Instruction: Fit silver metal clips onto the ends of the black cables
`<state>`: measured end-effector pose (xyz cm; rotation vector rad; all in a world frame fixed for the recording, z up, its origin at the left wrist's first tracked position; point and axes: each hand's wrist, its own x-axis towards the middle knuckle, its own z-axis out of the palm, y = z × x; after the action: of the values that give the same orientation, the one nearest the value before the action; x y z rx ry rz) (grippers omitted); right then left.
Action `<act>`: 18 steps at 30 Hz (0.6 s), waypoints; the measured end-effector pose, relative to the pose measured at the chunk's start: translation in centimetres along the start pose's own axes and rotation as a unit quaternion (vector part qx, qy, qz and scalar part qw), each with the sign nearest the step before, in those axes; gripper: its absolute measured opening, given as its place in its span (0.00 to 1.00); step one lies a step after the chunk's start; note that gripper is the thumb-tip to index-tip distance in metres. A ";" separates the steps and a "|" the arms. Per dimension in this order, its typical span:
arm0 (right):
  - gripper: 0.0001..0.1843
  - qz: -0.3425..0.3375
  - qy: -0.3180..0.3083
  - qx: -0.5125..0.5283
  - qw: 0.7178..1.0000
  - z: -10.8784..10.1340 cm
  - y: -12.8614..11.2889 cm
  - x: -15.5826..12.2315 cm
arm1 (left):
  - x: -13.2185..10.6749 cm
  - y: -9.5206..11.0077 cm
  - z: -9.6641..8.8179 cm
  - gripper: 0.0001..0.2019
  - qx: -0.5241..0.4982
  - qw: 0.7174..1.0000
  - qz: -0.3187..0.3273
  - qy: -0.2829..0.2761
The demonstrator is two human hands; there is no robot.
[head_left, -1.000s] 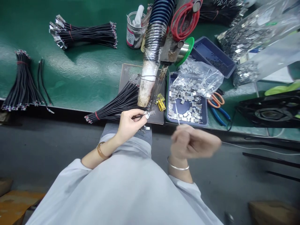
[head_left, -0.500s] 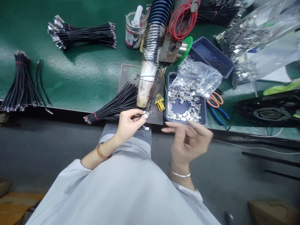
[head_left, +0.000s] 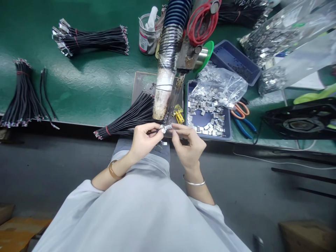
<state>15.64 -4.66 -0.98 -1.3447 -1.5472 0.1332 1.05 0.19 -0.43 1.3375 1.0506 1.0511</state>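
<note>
My left hand (head_left: 145, 139) pinches the end of a black cable beside a small silver metal connector (head_left: 167, 126) at the table's front edge. My right hand (head_left: 188, 144) has its thumb and forefinger closed on the other end of that connector, so the two hands nearly meet. Just left of them lies a bundle of black cables (head_left: 128, 117) tied with a red band. The white-wrapped nozzle (head_left: 161, 99) of a ribbed hose comes down right above my fingers. Close by on the right, a blue tray (head_left: 228, 127) holds many similar silver connectors.
Further bundles of black cables (head_left: 91, 40) lie on the green table (head_left: 78, 87). Behind the nozzle stands a jar (head_left: 147, 40). Orange-and-blue pliers (head_left: 243, 122) and a black fan (head_left: 301, 122) are at the right. Yellow clips (head_left: 179, 115) lie beside the tray.
My right hand has moved left from in front of the tray to the connector and closed on it. The left hand keeps its hold in nearly the same place.
</note>
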 end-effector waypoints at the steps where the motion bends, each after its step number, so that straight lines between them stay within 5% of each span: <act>1: 0.06 0.000 0.013 0.007 1.000 -0.4 0.0 -0.1 | -0.1 -0.1 -0.2 0.08 0.019 1.000 0.013 -0.013; 5: 0.04 -0.071 0.200 -0.041 0.976 -2.7 0.8 0.1 | -0.7 -0.5 -1.3 0.08 0.105 0.983 0.105 -0.107; 7: 0.07 -0.052 0.243 -0.118 0.961 -4.0 1.8 0.8 | -0.9 -0.8 -1.8 0.08 0.126 0.972 0.148 -0.134; 12: 0.09 0.162 0.038 -0.260 0.951 -5.8 6.0 4.0 | -0.3 -1.9 -2.2 0.08 0.174 0.958 0.223 -0.054; 15: 0.09 0.227 -0.059 -0.299 0.925 -5.3 8.3 6.1 | 0.7 -2.6 -2.0 0.08 0.317 0.896 0.310 -0.026; 18: 0.10 0.218 -0.129 -0.334 0.908 -4.5 9.1 7.5 | 1.6 -3.0 -1.7 0.11 0.417 0.841 0.339 -0.058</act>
<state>26.17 2.28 -0.33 -2.2934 -1.5418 0.0569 -0.33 2.20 -3.36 2.5912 0.9922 1.0020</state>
